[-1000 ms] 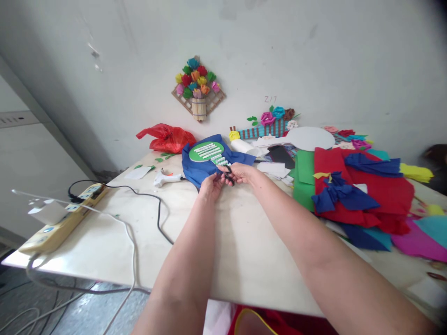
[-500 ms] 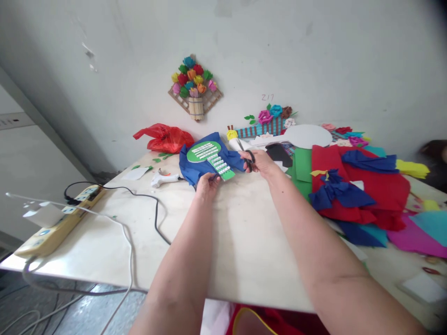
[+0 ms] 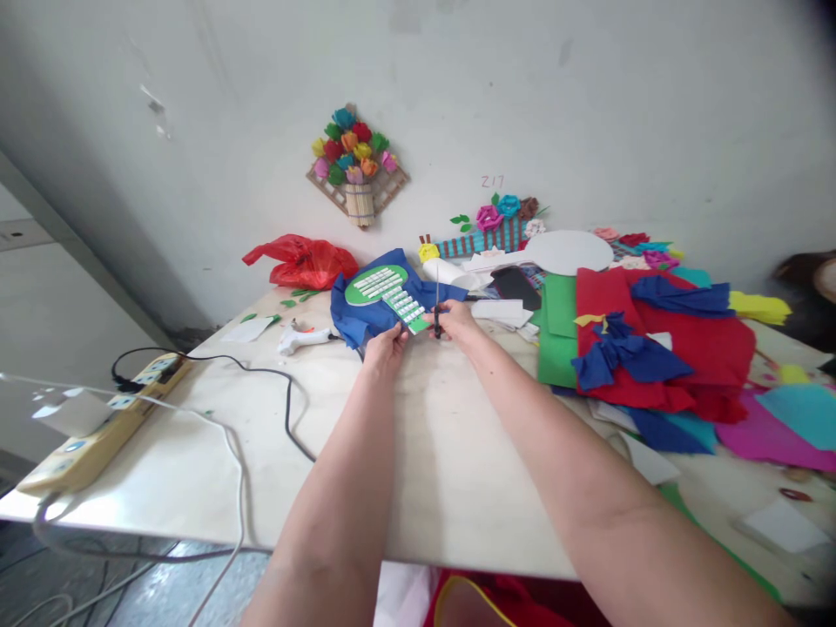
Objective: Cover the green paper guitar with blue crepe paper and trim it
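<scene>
A green paddle-shaped piece with rows of white strips rests on crumpled blue crepe paper. My left hand pinches the near edge at the narrow end of this piece, where paper and piece meet; the fingertips are partly hidden. Black-handled scissors are gripped in my right hand, blades pointing up and away, right beside the green tip. The blue paper spreads out behind the scissors to the right.
A white glue gun lies left of the blue paper, near a red plastic bag. Cords run from a power strip across the table's left. Folded red paper, green sheets and a dark phone lie to the right.
My right hand has brought the scissors left and slightly down, close to the green tip. My left hand stays at the piece's narrow end. The view has shifted slightly.
</scene>
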`<control>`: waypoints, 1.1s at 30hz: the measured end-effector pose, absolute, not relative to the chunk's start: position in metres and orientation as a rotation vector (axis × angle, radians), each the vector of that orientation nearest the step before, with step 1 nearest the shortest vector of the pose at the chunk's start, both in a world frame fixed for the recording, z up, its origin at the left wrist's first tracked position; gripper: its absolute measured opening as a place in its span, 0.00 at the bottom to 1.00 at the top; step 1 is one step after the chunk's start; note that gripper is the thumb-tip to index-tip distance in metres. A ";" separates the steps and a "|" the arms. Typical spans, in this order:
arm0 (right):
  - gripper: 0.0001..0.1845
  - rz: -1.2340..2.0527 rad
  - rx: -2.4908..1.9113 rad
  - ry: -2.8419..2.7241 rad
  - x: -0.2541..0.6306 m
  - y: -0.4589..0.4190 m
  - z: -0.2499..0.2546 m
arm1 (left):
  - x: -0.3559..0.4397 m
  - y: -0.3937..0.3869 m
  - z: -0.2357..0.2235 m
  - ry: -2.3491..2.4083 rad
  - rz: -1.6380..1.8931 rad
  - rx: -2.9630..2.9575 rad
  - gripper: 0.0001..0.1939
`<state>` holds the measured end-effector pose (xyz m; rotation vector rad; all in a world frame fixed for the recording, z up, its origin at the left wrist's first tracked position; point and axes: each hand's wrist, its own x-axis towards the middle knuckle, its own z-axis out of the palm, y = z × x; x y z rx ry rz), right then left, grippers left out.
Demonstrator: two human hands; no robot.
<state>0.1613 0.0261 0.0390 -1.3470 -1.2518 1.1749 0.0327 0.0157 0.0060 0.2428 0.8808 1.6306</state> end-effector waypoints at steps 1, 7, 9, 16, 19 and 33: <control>0.13 1.188 -1.338 -1.241 0.159 0.025 0.039 | 0.033 0.016 0.006 0.879 1.632 0.245 0.08; 0.13 1.232 -1.302 -1.204 0.156 0.026 0.037 | 0.034 0.019 0.003 0.806 1.650 0.250 0.09; 0.13 1.253 -1.289 -1.200 0.157 0.027 0.036 | 0.034 0.020 0.002 0.788 1.652 0.235 0.10; 0.12 1.308 -1.187 -1.202 0.164 0.031 0.030 | 0.034 0.021 0.003 0.796 1.610 0.241 0.09; 0.13 1.335 -1.090 -1.209 0.168 0.032 0.028 | 0.032 0.021 0.004 0.796 1.578 0.279 0.09; 0.15 1.464 -0.863 -1.286 0.187 0.040 0.014 | 0.030 0.018 0.004 0.816 1.538 0.347 0.10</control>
